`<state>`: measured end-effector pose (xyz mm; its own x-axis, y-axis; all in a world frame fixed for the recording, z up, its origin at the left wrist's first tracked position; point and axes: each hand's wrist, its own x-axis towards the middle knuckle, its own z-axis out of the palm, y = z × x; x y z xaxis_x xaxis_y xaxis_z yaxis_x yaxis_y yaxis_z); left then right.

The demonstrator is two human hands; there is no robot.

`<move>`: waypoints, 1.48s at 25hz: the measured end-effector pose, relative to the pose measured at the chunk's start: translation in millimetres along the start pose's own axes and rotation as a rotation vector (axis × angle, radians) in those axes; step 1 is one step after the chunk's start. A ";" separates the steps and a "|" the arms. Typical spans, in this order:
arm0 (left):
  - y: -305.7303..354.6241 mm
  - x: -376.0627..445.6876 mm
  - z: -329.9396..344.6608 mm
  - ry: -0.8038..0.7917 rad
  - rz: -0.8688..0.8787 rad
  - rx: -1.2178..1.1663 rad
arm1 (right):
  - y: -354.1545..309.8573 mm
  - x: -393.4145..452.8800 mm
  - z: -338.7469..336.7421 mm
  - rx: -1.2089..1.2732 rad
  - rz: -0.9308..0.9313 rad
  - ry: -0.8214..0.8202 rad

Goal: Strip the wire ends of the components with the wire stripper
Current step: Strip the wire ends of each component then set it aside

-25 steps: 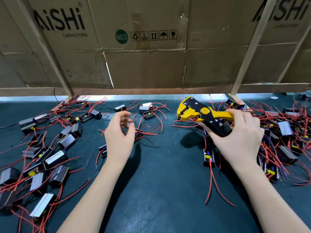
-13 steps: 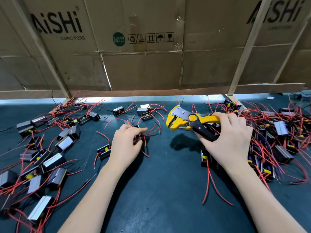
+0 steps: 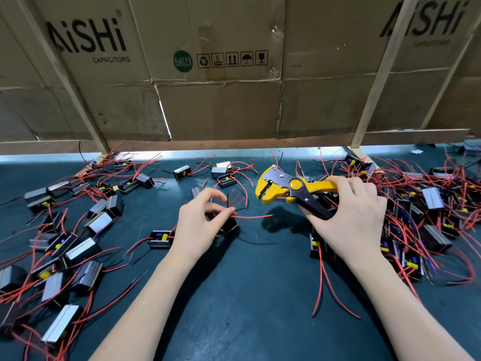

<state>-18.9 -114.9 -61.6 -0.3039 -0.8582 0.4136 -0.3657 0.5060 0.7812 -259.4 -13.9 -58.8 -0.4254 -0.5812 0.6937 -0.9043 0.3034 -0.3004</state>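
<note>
Pinching a thin, limp red insulated wire near its free end, the left hand steadies it; the right hand grips the rigid yellow-and-black wire stripper by its handles.

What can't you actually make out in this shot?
- Head view: the component the left hand works on is mostly hidden behind its fingers.
- The wire stripper handles' ends vanish inside the right hand.
- Whether the red wire tip is stripped: too small.
- The right pile is cut off by the frame edge.

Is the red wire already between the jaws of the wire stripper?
No, the red wire pinched by the left hand ends short of the wire stripper, below its jaws.
</note>
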 end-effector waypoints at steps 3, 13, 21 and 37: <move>3.8 -3.3 7.3 -0.146 0.030 -0.098 | -2.2 -1.5 1.5 0.021 -0.006 -0.017; 3.9 -9.3 16.3 -0.344 0.062 0.020 | -13.2 -6.8 7.0 -0.014 -0.063 0.012; 7.8 -8.4 14.0 -0.333 0.137 0.111 | -15.7 -3.6 0.0 -0.023 -0.161 0.104; 3.8 -3.4 4.8 -0.481 -0.019 -0.159 | -6.4 -1.2 3.1 -0.112 -0.141 0.101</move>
<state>-23.4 -109.6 -62.2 -0.6831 -0.7113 0.1656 -0.2482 0.4393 0.8634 -253.1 -17.5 -59.7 -0.2842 -0.5467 0.7876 -0.9426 0.3096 -0.1253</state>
